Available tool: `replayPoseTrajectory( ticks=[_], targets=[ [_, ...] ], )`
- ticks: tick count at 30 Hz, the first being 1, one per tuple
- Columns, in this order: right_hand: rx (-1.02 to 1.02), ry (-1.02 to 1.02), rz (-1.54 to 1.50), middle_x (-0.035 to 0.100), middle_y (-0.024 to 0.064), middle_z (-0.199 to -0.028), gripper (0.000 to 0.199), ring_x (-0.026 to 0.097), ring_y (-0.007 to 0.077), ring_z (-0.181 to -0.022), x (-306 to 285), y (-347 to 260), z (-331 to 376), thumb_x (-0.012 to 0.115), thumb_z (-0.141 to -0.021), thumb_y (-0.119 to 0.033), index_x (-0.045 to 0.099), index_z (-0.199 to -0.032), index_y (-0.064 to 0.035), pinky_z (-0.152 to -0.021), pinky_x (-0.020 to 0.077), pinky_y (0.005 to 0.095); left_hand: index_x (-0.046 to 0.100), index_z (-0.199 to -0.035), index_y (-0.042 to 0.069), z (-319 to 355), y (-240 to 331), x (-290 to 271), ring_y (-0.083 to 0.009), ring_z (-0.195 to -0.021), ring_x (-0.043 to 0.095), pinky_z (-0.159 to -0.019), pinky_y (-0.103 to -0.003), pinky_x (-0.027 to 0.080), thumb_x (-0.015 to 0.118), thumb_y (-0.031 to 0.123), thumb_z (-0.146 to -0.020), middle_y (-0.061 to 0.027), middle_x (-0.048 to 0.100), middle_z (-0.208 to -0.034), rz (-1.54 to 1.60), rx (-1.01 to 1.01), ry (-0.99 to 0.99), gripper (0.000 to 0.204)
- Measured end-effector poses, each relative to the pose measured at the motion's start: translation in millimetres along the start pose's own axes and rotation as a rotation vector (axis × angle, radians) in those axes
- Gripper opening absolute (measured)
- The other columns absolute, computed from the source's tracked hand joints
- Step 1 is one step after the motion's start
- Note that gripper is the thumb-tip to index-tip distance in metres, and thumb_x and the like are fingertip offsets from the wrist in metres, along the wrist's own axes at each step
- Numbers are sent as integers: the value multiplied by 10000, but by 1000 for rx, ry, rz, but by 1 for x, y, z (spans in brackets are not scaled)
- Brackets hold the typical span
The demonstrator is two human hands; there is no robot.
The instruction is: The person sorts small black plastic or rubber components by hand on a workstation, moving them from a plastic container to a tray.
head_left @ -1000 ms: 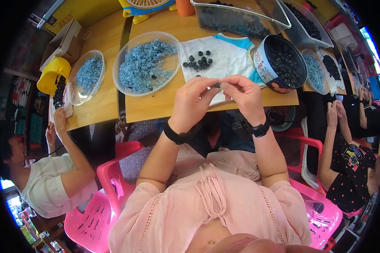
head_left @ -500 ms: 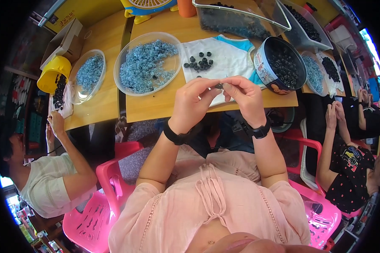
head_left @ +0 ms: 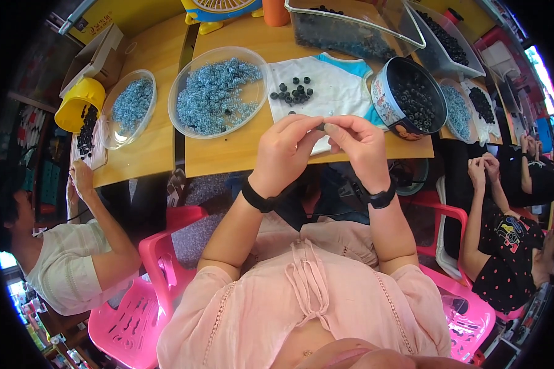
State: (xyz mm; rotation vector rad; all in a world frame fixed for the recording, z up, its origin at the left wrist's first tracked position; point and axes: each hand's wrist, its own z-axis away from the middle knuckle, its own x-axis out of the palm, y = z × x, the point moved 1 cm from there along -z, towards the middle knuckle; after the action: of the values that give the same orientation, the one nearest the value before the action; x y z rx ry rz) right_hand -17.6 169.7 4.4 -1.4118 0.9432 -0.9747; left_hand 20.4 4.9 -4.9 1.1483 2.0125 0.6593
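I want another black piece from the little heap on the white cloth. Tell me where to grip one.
Take an outlying small black ring at the near edge of the heap, from above, thumb and forefinger across its outer rim. It appears to lie flat on the white cloth, apart from the others, with free cloth around it.

pink blouse, two black wristbands.

A wooden table made of two tops pushed together carries everything. On the nearer top lie a big clear bowl of pale blue rings, a white cloth with a few small black rings on it, and a round tin of black rings. Behind stand two clear tubs. The left top holds a smaller clear bowl, a yellow cup and a cardboard box
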Motion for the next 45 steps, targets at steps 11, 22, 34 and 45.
replayPoseTrajectory(
  ticks=[11,22,34,45],
  targets=[
    [175,-368,-523,607,54,-742,205,513,66,-546,-7,0,7,666,-901,-189,622,-977,-3,-444,390,180,716,-1076,53,1,24,-8,-242,-734,616,-624,-310,497,754,-30,-750,-92,619,-826,132,200,-11,339],
    [151,-212,-530,600,-1,-728,125,434,13,-507,4,-12,19,631,-917,-82,639,-1012,-1,-417,292,162,720,-1065,29,2,25,-12,-190,-728,612,-619,-272,482,776,-10,-770,-94,641,-873,135,195,-11,303],
    [-340,172,833,706,144,-936,245,674,231,-817,-62,-19,-21,660,-903,-119,691,-1122,-13,-745,537,339,720,-1039,12,-9,-13,-25,-99,-681,547,-614,-237,441,715,46,-875,-65,639,-885,228,-211,115,167],
    [-375,-178,1134,675,175,-922,155,646,346,-888,-26,13,-34,649,-863,-126,718,-955,-22,-809,519,410,727,-1026,2,2,-33,-6,-67,-694,552,-627,-220,449,698,142,-920,-32,666,-851,185,-319,-142,178]
  ],
)
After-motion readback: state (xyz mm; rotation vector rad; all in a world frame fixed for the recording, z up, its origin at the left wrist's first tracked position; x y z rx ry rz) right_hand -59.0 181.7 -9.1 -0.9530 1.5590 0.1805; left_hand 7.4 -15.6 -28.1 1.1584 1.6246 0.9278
